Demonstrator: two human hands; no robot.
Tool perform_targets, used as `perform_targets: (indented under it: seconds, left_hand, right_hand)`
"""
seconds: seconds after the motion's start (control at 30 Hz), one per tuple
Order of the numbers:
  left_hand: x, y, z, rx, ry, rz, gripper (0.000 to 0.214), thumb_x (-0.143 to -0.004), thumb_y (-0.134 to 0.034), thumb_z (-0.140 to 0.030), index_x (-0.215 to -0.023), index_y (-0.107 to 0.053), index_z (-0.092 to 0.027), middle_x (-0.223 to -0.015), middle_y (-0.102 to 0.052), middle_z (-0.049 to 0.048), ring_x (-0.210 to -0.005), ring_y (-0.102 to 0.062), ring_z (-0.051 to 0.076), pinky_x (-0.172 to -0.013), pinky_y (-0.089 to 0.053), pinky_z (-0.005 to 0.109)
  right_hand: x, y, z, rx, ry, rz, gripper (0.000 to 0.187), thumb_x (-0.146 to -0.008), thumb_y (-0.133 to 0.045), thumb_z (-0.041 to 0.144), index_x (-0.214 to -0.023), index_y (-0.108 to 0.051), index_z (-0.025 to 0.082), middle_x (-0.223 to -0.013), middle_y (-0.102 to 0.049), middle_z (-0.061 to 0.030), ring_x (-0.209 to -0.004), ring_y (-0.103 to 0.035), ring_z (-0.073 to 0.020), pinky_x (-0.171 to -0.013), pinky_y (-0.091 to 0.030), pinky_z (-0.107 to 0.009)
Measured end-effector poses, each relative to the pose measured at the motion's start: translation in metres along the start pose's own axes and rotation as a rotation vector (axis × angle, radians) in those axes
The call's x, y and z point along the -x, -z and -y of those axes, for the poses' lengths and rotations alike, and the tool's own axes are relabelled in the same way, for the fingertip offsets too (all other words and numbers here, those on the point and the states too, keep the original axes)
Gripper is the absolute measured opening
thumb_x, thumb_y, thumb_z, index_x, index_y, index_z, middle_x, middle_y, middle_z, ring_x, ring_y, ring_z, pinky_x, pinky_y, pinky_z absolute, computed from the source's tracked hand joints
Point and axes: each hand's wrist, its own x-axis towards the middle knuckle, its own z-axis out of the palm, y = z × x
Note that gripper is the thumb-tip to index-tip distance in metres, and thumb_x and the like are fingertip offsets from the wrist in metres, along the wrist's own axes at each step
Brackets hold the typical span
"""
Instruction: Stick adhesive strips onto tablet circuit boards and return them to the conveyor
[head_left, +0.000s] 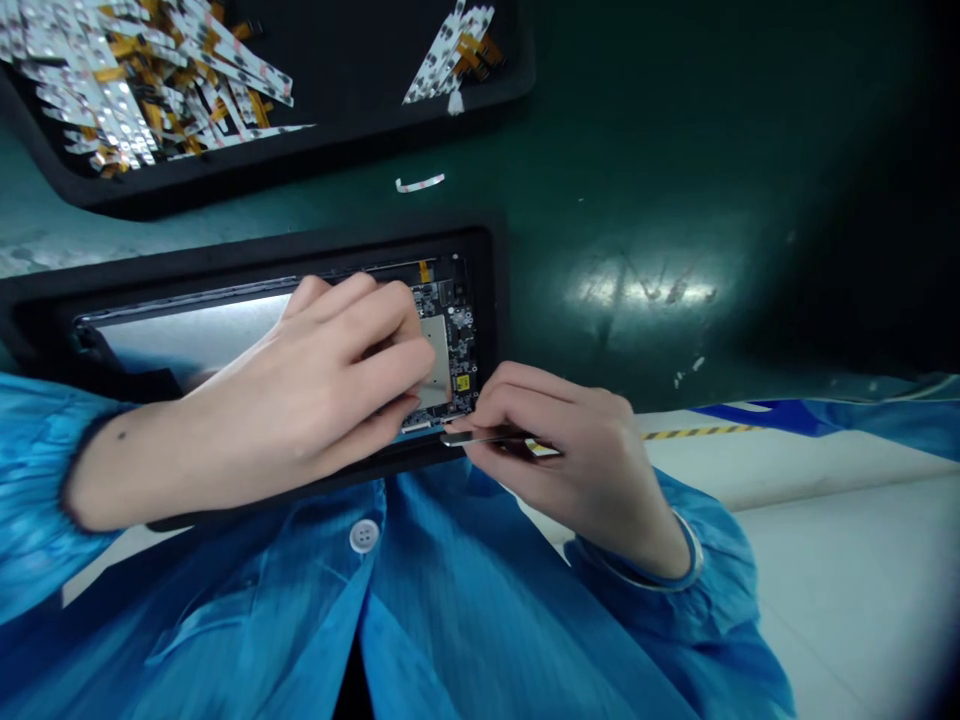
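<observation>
An opened tablet, its silvery inner plate and a circuit board exposed, lies in a black tray close to my body. My left hand rests across the tablet with its fingers curled down at the board; the fingertips are mostly hidden, and what they pinch, if anything, cannot be made out. At the board's lower right corner, my right hand is closed around slim metal tweezers. Their rounded end points left, beside the near edge of the board.
Beyond the tablet, a larger black tray holds a heap of white strips with orange flex cables and a smaller bunch. One loose white strip lies on the green table. Small white scraps lie to the right.
</observation>
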Motion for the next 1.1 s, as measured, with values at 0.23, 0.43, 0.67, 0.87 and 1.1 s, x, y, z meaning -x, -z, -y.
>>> perform_targets:
  seconds: [0.23,0.43,0.67,0.87,1.1]
  left_hand:
    - [-0.001,-0.003,0.000,0.013,0.023,0.021,0.028,-0.104,-0.036,-0.028,-0.099,-0.062,-0.019,-0.101,-0.054,0.0033,-0.090,-0.050,0.021,-0.084,-0.037,0.037]
    - [0.008,-0.007,-0.003,0.026,-0.085,-0.005,0.028,-0.106,-0.039,-0.027,-0.111,-0.066,-0.029,-0.107,-0.058,0.0019,-0.097,-0.052,0.022,-0.083,-0.031,0.037]
    - [0.003,-0.009,0.005,-0.204,-0.353,-0.005,0.035,-0.108,-0.032,-0.023,-0.116,-0.066,-0.025,-0.111,-0.068,0.0028,-0.100,-0.060,0.022,-0.074,-0.035,0.038]
    - [-0.019,-0.003,-0.003,-0.218,-0.524,0.079,0.038,-0.105,-0.039,-0.013,-0.090,-0.072,-0.023,-0.107,-0.071,-0.0009,-0.096,-0.066,0.020,-0.071,-0.043,0.036]
    - [0.018,0.025,0.011,-0.077,-0.071,0.094,0.038,-0.110,-0.032,-0.026,-0.127,-0.067,-0.027,-0.125,-0.063,-0.0004,-0.127,-0.055,0.027,-0.116,-0.034,0.056]
  right_hand:
    - [0.006,-0.008,-0.002,-0.043,-0.035,-0.085,0.019,-0.088,-0.066,0.006,-0.078,-0.058,0.019,-0.079,-0.063,0.0019,-0.067,-0.059,-0.0076,-0.054,-0.045,-0.018]
    - [0.013,-0.016,-0.007,0.076,-0.034,-0.213,0.028,-0.091,-0.075,0.025,-0.077,-0.052,0.019,-0.075,-0.057,0.0027,-0.061,-0.053,-0.0069,-0.049,-0.040,-0.019]
    - [0.008,-0.011,-0.022,0.211,-0.057,-0.201,0.050,-0.089,-0.068,0.061,-0.078,-0.040,0.022,-0.076,-0.051,0.0016,-0.055,-0.043,-0.0072,-0.044,-0.033,-0.022]
    - [-0.002,-0.006,-0.032,0.124,-0.064,-0.105,0.055,-0.084,-0.072,0.064,-0.080,-0.037,0.023,-0.074,-0.048,0.0043,-0.052,-0.039,-0.0058,-0.042,-0.029,-0.021]
    - [-0.004,-0.006,-0.046,-0.271,-0.131,0.039,0.062,-0.070,-0.084,0.062,-0.087,-0.038,0.025,-0.071,-0.045,0.0089,-0.055,-0.042,-0.0060,-0.044,-0.034,-0.018]
